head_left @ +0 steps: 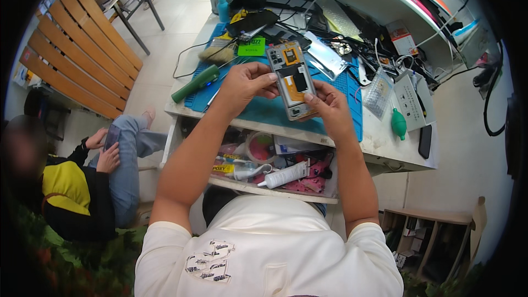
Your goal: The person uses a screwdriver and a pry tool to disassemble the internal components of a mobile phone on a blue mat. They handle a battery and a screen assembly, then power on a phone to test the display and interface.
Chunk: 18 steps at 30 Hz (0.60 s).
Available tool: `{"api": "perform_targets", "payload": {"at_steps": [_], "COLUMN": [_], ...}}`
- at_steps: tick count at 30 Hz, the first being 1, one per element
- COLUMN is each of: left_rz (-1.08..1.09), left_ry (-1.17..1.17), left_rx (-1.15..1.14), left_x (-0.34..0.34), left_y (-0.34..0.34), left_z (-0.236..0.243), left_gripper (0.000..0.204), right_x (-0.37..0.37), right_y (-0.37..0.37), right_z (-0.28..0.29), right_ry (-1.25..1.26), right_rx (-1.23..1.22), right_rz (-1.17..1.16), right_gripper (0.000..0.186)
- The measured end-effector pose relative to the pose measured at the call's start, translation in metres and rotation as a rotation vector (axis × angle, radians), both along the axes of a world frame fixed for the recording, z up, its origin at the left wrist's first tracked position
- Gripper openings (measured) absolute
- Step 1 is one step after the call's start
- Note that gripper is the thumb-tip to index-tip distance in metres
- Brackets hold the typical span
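Observation:
Between my two hands is a smartphone (pixel 297 80) with its back cover off, its orange and black inner parts bared. My left hand (pixel 250 83) pinches its left edge with the thumb on top. At the lower right corner my right hand (pixel 331 105) grips it, thumb on the face and fingers underneath. The phone is held tilted above a blue work mat (pixel 258 115). Just left of my left hand lie a green cylindrical tool (pixel 196 83) and a bristle brush (pixel 217 54). Beyond the hand is a bright green card (pixel 252 47).
Below my forearms an open drawer (pixel 269 188) holds a white tube (pixel 285 175), tape and loose items. Phone parts and cables clutter the back of the bench. A green air blower (pixel 399 124) and a dark phone (pixel 424 142) lie at right. A seated person (pixel 82 181) is at left.

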<state>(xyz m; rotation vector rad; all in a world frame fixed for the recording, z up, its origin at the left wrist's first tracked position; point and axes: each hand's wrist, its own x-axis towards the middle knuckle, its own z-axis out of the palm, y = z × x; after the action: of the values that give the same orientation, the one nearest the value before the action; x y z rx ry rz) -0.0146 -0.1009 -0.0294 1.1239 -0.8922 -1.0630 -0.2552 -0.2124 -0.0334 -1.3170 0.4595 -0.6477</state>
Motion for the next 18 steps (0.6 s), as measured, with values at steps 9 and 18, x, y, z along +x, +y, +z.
{"api": "perform_targets", "payload": {"at_steps": [9,18], "left_rz": [-0.116,0.387], "left_ry": [-0.075,-1.032], "left_rx": [0.085,0.383], "left_x": [-0.001,0.059], "left_y": [0.009,0.084], "left_z": [0.013,0.045], "left_gripper": [0.032,0.024], "right_x": [0.005,-0.020], "right_y": [0.026,0.021], "right_z": [0.019,0.027], "right_ry": [0.626,0.853], "right_rx": [-0.646,-0.811], "right_rz": [-0.291,-0.163], "right_gripper": [0.092,0.092]}}
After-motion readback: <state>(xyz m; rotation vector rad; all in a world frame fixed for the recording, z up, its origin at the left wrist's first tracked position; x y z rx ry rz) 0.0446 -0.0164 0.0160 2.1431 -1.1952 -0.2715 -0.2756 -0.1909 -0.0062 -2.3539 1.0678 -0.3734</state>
